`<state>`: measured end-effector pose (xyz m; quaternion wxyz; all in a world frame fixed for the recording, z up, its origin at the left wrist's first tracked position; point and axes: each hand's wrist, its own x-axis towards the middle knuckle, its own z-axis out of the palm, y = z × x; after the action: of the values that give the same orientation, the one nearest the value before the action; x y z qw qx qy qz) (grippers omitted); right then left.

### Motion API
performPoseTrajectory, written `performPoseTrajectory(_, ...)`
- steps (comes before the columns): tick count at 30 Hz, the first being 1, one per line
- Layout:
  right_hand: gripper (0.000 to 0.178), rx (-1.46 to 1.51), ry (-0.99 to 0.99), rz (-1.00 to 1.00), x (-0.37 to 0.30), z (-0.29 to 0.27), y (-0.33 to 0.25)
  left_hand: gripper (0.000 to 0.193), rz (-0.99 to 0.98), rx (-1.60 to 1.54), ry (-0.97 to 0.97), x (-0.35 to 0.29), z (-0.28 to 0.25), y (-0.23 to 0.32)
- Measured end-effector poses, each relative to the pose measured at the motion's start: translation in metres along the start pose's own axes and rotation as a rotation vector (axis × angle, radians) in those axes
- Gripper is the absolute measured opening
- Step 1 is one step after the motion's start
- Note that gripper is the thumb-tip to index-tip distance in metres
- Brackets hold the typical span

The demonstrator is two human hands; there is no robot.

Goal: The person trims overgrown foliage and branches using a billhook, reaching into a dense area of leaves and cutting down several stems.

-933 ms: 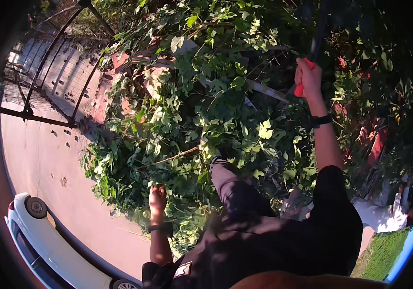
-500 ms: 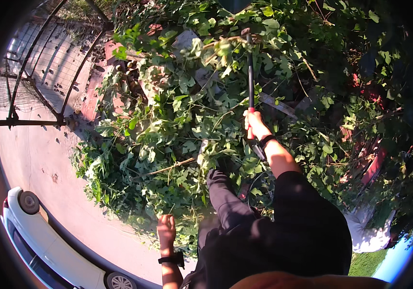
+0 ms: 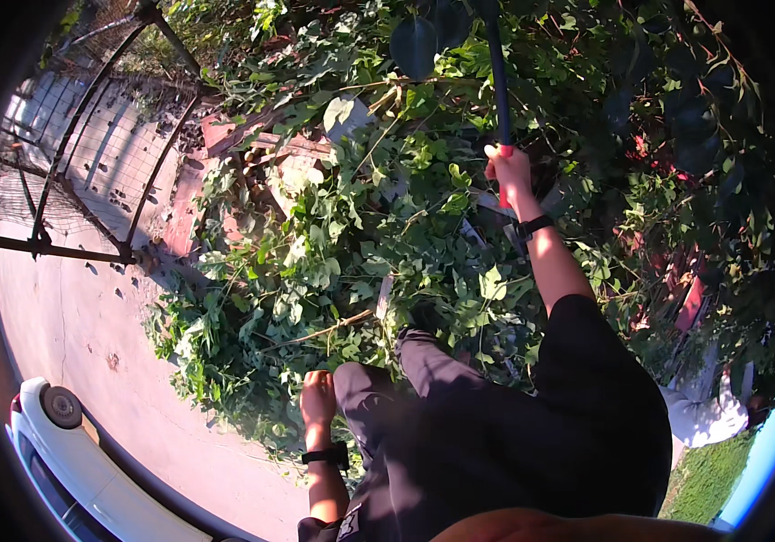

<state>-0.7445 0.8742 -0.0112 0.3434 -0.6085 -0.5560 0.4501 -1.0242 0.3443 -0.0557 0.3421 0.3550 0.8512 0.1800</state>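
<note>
My right hand (image 3: 510, 172) is closed round the red grip of a long tool with a black shaft (image 3: 501, 86). The shaft points away from me over the vines, and its far end is out of sight at the top edge. Below and around that hand spreads a thick heap of green leafy vines (image 3: 315, 262). My left hand (image 3: 318, 395) hangs low beside my knee, its fingers curled in and nothing visible in them. Dark straps sit on both wrists. My legs in dark trousers stand at the near edge of the vines.
Boards and rubble (image 3: 288, 149) show through the leaves at the far left. A metal frame with mesh (image 3: 62, 172) stands beyond the paved ground (image 3: 89, 316). A white car (image 3: 98, 465) is parked at lower left. Dark leaves (image 3: 414, 47) hang close overhead. White cloth-like material (image 3: 708, 420) lies at right.
My right hand has moved farther away and slightly right, lifting the tool so its head has left the view. My left hand stays low and curled. The view has shifted a little.
</note>
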Motion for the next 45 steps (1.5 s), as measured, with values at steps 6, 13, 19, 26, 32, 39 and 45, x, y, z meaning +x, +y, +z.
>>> performPoseTrajectory(6, 0.025, -0.092, 0.033, -0.347, -0.035, -0.113, -0.164, 0.008, 0.545, -0.085, 0.18, 0.051, 0.0, -0.018)
performPoseTrajectory(13, 0.021, -0.09, 0.158, -0.638, -0.112, -0.141, -0.288, 0.015, 0.368, -0.084, -0.001, 0.046, -0.041, -0.041)
performPoseTrajectory(19, 0.036, 0.091, -0.094, -0.332, -0.172, -0.025, -0.238, 0.02, 0.213, 0.06, -0.082, 0.013, -0.04, -0.128)
performPoseTrajectory(26, 0.029, -0.54, -0.347, -0.189, -0.264, 0.128, -0.022, 0.015, 0.248, -0.148, 0.082, -0.035, -0.042, -0.193)
performPoseTrajectory(32, 0.02, -0.89, -0.592, -0.603, -0.308, 0.257, -0.095, 0.024, 0.029, -0.134, 0.079, -0.077, -0.046, -0.237)
performPoseTrajectory(39, 0.018, -0.474, -0.44, -1.327, -0.292, 0.348, -0.253, 0.023, 0.017, -0.119, 0.016, -0.069, -0.023, -0.247)
performPoseTrajectory(45, 0.019, -0.488, -0.236, -0.595, -0.113, 0.287, -0.048, 0.017, -0.143, -0.346, -0.126, -0.051, -0.006, -0.197)
